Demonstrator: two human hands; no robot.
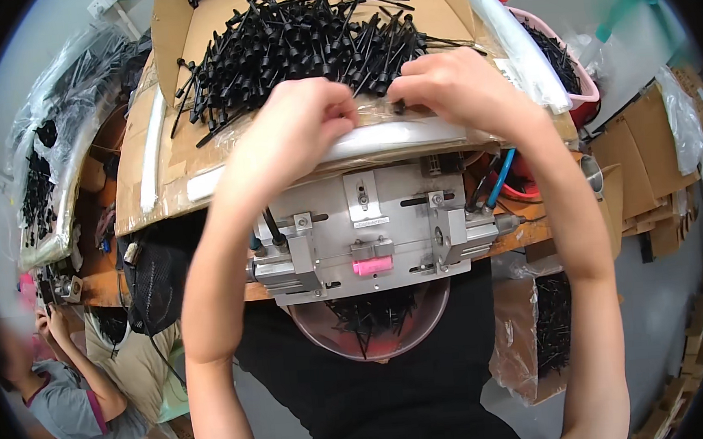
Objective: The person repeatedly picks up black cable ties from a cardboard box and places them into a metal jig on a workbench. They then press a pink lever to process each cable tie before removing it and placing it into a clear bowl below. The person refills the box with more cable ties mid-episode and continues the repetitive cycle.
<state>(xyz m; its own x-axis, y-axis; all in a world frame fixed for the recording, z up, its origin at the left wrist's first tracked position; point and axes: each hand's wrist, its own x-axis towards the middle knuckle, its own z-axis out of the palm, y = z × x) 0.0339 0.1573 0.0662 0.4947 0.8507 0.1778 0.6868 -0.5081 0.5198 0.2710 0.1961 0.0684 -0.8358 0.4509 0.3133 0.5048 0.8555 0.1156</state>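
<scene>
A heap of black plastic rod-like parts with thick round ends (295, 48) lies in an open cardboard box (188, 161) in front of me. My left hand (308, 120) is at the heap's near edge, fingers curled together; whatever they may hold is hidden. Just right of it, my right hand (452, 86) pinches a dark end of one black part (397, 106) between thumb and fingers. Below both hands sits a metal fixture (330, 201) with clamp blocks on each side. A small pink piece (373, 265) is mounted at its front middle.
Under the fixture, a translucent bowl (436, 315) on my lap holds more black parts. A pink basket (586, 81) of parts stands at the right, an open carton (514, 334) lower down. At the left, a co-worker (86, 393) sits near a plastic-lined box (67, 231).
</scene>
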